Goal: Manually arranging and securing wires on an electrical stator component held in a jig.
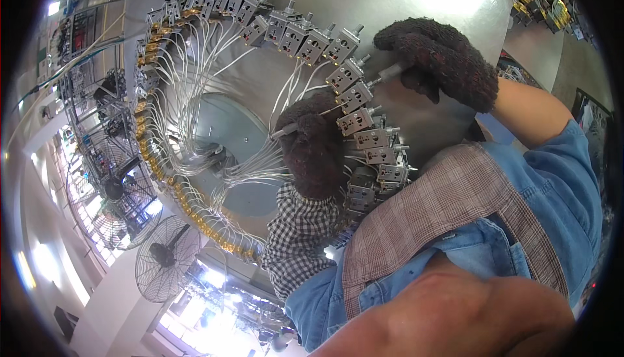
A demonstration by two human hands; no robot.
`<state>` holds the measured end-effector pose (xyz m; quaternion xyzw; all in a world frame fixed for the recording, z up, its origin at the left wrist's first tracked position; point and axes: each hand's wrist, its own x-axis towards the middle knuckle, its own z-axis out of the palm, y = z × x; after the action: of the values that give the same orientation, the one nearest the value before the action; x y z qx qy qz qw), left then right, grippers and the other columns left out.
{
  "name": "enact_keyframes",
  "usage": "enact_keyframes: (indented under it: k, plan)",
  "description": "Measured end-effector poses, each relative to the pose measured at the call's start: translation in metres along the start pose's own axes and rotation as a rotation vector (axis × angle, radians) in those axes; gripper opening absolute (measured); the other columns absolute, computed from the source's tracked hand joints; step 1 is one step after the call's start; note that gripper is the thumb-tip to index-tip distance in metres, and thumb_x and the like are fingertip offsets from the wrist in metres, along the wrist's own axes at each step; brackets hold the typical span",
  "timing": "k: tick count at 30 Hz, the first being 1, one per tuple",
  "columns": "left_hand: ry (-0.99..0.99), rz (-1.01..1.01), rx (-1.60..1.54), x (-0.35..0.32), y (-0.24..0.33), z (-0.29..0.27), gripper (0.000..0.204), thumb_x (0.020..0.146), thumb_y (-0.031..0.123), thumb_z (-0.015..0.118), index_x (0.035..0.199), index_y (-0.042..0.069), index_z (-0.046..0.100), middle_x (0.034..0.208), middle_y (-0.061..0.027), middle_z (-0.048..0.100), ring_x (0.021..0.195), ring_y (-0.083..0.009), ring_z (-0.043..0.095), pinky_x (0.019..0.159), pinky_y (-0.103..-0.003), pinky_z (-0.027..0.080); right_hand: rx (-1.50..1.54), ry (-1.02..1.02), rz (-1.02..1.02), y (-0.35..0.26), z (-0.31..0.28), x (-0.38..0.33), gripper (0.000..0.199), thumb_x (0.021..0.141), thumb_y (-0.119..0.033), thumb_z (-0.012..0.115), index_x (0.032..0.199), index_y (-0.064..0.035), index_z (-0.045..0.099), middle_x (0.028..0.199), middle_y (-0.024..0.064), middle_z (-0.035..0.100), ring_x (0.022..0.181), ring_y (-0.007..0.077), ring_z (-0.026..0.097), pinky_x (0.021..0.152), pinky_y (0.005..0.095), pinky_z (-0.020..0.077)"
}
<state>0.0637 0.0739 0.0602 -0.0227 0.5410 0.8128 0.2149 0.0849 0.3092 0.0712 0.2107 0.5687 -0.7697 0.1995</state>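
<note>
Both hands wear dark brown knitted gloves and work at a round metal counter [364, 6] whose edge carries a ring of small grey switch units [305, 41], each with a short shaft sticking outward and thin white wires [195, 84] running inward toward a grey centre disc [227, 129].

The left hand [315, 145] lies inside the ring, among the wires, curled closed around a slim metal tool [284, 132] whose end shows past the glove on the left. It rests just beside the units at the near right of the ring.

The right hand [442, 61] sits outside the ring on the bare metal, fingers closed around a short grey cylindrical tool [389, 73] pointed at the shaft of one switch unit [346, 75]; whether tip and shaft touch cannot be told.

Brass-coloured fittings [188, 207] line the ring's far left side. Beyond the counter stand pedestal fans [166, 256].
</note>
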Motion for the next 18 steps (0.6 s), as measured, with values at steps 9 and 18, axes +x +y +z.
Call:
enact_keyframes:
  k: [9,18]
  plan:
    - [-0.048,-0.013,0.086,0.001,0.003,-0.006,0.018,0.086,0.016,0.051,0.098,0.003,0.047,0.102,-0.0127,0.053,0.098,-0.0253,0.052,0.085,-0.04,0.045,0.047,-0.107,-0.214,0.018,-0.009,0.005,0.029,0.088,-0.022,0.049,0.11,-0.0036,0.053,0.075,0.0029,0.054,0.066,0.0082,0.052,0.055,0.0211,0.0452]
    - [0.019,-0.028,-0.062,-0.001,0.0,-0.007,0.022,0.085,0.02,0.055,0.1,0.004,0.05,0.103,-0.0124,0.053,0.098,-0.0257,0.052,0.083,-0.042,0.046,-0.036,-0.118,-0.193,0.012,-0.012,0.006,0.033,0.087,-0.021,0.05,0.117,-0.0063,0.052,0.079,0.0051,0.059,0.065,0.0085,0.054,0.052,0.0225,0.045]
